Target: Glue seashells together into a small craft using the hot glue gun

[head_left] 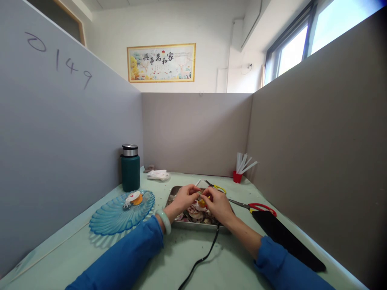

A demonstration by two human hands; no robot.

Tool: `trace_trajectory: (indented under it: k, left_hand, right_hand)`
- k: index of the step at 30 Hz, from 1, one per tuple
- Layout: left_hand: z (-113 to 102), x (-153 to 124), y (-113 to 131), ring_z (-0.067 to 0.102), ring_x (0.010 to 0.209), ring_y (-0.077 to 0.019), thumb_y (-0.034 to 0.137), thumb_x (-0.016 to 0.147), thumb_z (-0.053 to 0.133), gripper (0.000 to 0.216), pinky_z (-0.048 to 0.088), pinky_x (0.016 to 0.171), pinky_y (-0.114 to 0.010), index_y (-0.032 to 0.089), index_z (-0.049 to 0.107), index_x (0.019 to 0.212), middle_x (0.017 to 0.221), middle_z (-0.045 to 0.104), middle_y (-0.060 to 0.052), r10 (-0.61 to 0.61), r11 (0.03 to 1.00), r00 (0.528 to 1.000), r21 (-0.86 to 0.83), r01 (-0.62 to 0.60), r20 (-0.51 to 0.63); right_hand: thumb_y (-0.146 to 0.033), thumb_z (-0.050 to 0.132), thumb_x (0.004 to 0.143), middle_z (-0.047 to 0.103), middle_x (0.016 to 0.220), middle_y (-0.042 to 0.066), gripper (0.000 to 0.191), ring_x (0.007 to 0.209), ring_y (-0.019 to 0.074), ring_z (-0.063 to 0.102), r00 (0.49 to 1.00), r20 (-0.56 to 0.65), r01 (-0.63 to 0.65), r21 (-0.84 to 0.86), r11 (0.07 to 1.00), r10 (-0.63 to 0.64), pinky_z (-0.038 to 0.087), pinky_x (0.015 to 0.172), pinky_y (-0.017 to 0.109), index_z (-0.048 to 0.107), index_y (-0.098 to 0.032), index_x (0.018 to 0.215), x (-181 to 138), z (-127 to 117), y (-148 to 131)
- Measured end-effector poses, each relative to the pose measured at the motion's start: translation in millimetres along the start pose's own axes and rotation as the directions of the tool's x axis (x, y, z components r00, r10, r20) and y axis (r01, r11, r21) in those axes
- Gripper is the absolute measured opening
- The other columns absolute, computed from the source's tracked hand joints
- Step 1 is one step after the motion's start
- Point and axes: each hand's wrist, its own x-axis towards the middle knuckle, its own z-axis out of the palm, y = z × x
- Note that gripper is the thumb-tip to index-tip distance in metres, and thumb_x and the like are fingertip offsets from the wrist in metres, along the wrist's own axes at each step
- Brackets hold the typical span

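Note:
Above a shallow metal tray, my left hand and my right hand meet fingertip to fingertip. Both are closed in a pinch on something small, mostly hidden by the fingers, whose kind I cannot make out. The tray is filled with a heap of pinkish and brownish pieces that look like shells or dried petals. A yellow-orange bit shows just under my fingers. Behind the hands lie a thin white stick and small yellow-handled scissors.
A blue scalloped glass plate holds small decorations; a green bottle stands behind it. To the right are red-handled scissors, a black flat strip and a red cup of white sticks. A black cord runs frontward. Grey partitions enclose three sides.

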Motion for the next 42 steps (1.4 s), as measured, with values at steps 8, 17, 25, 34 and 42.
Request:
trace_trajectory:
  k: [8,17,25,34,42]
  left_hand:
    - [-0.9,-3.6,3.2,0.062,0.072,-0.0165,0.018,0.072,0.051,0.025,0.046,0.066,-0.025,0.015,0.066,0.092,0.082,0.069,-0.006,0.136,0.937,0.990,0.331,-0.114,-0.043]
    - [-1.1,-2.1,-1.4,0.061,0.075,-0.0159,0.017,0.073,0.051,0.025,0.046,0.066,-0.023,0.015,0.067,0.093,0.086,0.070,-0.006,0.161,0.950,0.987,0.272,-0.153,-0.007]
    - [-1.2,-6.0,4.0,0.060,0.073,-0.0156,0.020,0.073,0.052,0.023,0.043,0.064,-0.022,0.017,0.068,0.090,0.083,0.070,-0.005,0.192,0.936,0.981,0.304,-0.179,-0.014]
    - [-0.1,-4.1,3.0,0.060,0.074,-0.0153,0.020,0.075,0.050,0.025,0.044,0.066,-0.022,0.018,0.067,0.093,0.084,0.069,-0.004,0.185,0.947,0.981,0.274,-0.165,-0.049]
    - [1.7,-2.5,0.3,0.061,0.082,-0.0171,0.021,0.075,0.051,0.026,0.046,0.071,-0.023,0.017,0.066,0.097,0.092,0.069,-0.006,0.170,0.970,0.984,0.187,-0.156,-0.061]
  right_hand:
    - [-0.026,0.054,0.079,0.065,0.070,0.000,0.009,0.062,0.0141,0.058,1.000,0.009,-0.003,0.001,1.000,0.003,0.040,0.060,0.023,0.059,-0.020,0.075,0.3,0.4,0.3]
    - [-0.026,0.054,0.078,0.065,0.071,0.000,0.009,0.065,0.0148,0.058,1.000,0.014,0.003,-0.005,1.000,-0.003,0.040,0.061,0.023,0.060,-0.020,0.076,0.3,0.2,0.7]
    - [-0.027,0.054,0.077,0.065,0.070,0.001,0.009,0.063,0.0149,0.058,1.000,0.011,-0.005,-0.014,1.000,0.005,0.040,0.059,0.024,0.060,-0.020,0.074,0.8,1.0,0.7]
    - [-0.032,0.053,0.079,0.065,0.068,0.001,0.015,0.063,0.0155,0.059,0.999,-0.007,-0.041,-0.023,0.999,0.041,0.041,0.061,0.024,0.060,-0.020,0.074,1.2,-1.2,-1.0]
    - [-0.034,0.051,0.081,0.065,0.067,0.001,0.018,0.062,0.0154,0.058,1.000,-0.005,-0.020,-0.010,1.000,0.020,0.040,0.061,0.024,0.060,-0.020,0.074,0.9,-0.1,0.5]
